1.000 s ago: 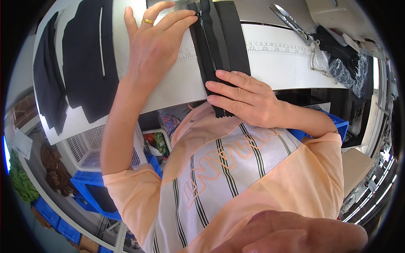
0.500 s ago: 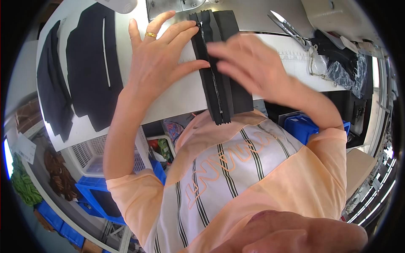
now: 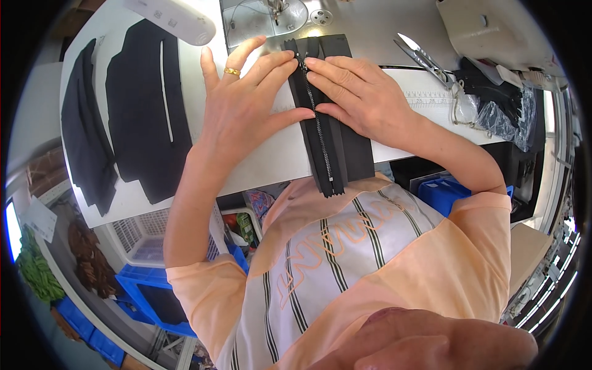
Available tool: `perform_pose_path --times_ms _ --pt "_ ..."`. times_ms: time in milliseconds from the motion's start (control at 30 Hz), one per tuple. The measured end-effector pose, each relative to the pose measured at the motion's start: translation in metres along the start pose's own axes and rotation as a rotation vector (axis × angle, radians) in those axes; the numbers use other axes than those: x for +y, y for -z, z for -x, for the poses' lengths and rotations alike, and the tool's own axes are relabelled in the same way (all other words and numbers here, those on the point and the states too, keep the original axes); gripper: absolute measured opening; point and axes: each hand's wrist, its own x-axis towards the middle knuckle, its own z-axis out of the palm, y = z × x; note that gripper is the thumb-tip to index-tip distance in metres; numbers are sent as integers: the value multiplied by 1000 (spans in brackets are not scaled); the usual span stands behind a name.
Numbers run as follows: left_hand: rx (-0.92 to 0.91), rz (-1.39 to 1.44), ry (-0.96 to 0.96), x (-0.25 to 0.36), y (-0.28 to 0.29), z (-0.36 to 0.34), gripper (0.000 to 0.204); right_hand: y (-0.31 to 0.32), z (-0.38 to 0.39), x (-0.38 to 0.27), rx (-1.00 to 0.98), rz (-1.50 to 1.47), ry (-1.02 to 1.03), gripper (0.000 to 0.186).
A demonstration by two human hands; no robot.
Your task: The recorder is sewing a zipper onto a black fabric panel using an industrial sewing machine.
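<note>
The left hand [image 3: 243,105] is lying flat and spread wide on the white table [image 3: 265,157], fingers extended, its fingertips [image 3: 290,57] pressing the left edge of the black zipper piece [image 3: 327,123]. A gold ring [image 3: 232,71] is showing on one finger. The right hand [image 3: 361,95] is resting palm down on the right half of the same zipper piece, fingers nearly straight and close together, their tips meeting the zipper teeth near the slider at the top. Neither hand is gripping anything; both are holding the piece down flat.

The zipper piece is lying lengthwise across the table, its lower end hanging over the near edge toward the person's striped shirt [image 3: 345,259]. Left of the zipper piece, black fabric panels [image 3: 145,105] are lying flat, well apart from it. Right of it, scissors [image 3: 422,58] and a ruler strip [image 3: 431,98] are lying beyond the right wrist. Beyond its top end, the sewing machine plate [image 3: 265,18] is sitting just beside it.
</note>
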Motion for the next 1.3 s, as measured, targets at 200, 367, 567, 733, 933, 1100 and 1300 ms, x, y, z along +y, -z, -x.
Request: perform_pose_path --times_ms 200,367,567,733,933,1100,1300 --pt "-6 2 13 1 6 10 56 0 -3 -10 -15 41 -45 42" --pt "130 -46 140 24 40 82 47 0 0 -10 -1 72 -60 40" --pt "-101 -236 577 -2 83 150 47 3 2 -9 -31 127 -47 41" --pt "-56 -303 377 -23 79 146 39 1 -1 -8 -24 114 -32 42" --pt "65 -346 308 -44 71 135 37 1 -2 -7 -29 105 -45 42" --pt "434 13 572 -83 87 116 21 3 -5 -13 -73 96 -87 42" --pt "852 -431 407 -112 206 121 19 8 -5 -14 -90 57 -92 43"
